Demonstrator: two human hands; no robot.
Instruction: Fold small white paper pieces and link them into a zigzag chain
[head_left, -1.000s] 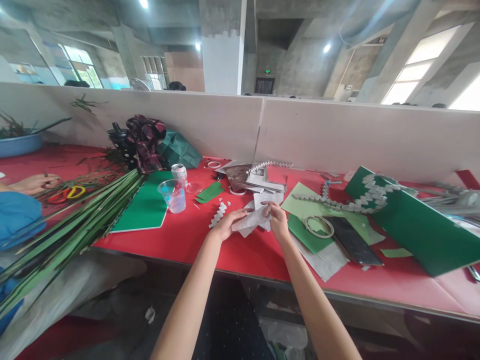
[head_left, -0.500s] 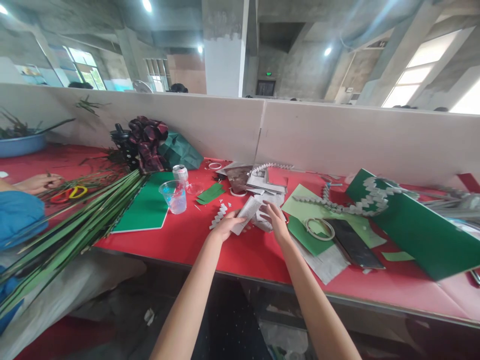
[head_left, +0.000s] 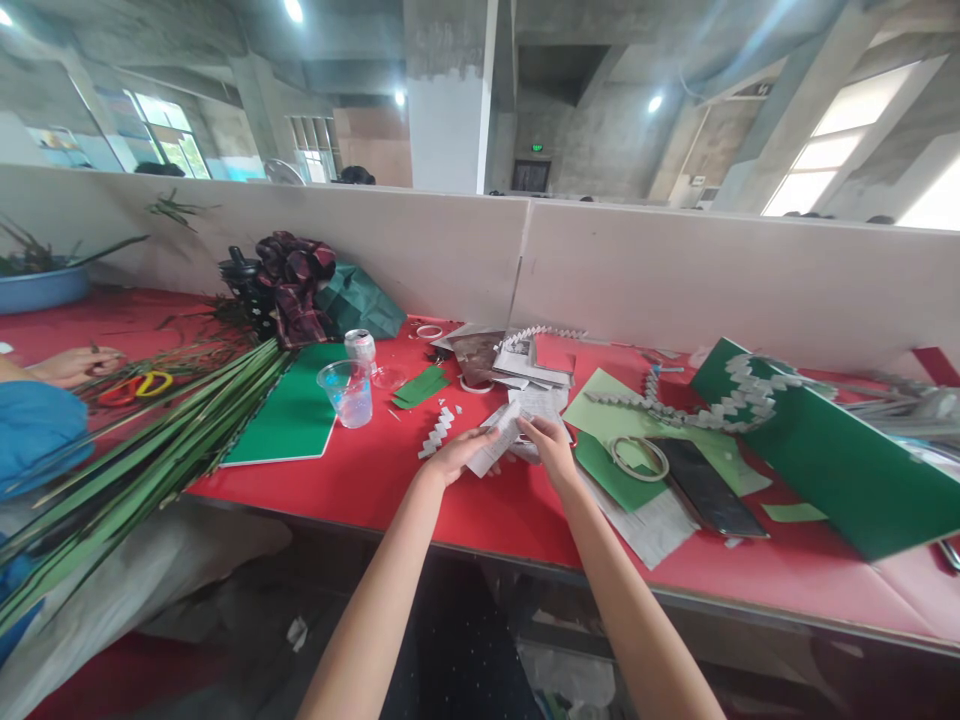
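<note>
A narrow piece of printed paper (head_left: 491, 450) is held over the red table (head_left: 480, 515). My left hand (head_left: 456, 456) is closed on its left side, thumb on top. My right hand (head_left: 553, 447) pinches at the paper's right edge with fingers drawn together. Left of the paper lies a short zigzag chain (head_left: 436, 434) of folded paper with small scraps near it. Behind my hands are more printed sheets (head_left: 541, 400), partly covered by the right hand.
A plastic cup (head_left: 349, 395) and a can (head_left: 361, 348) stand left. Long green leaves (head_left: 180, 430) cross the left edge near a co-worker's hand (head_left: 82, 367) and scissors (head_left: 135, 388). At right are a tape roll (head_left: 639, 458), a phone (head_left: 709, 490) and an upright green board (head_left: 832, 460).
My right hand, spread beside the paper before, has closed its fingers on the right edge. The paper has tilted and shifted slightly; my left hand keeps its hold.
</note>
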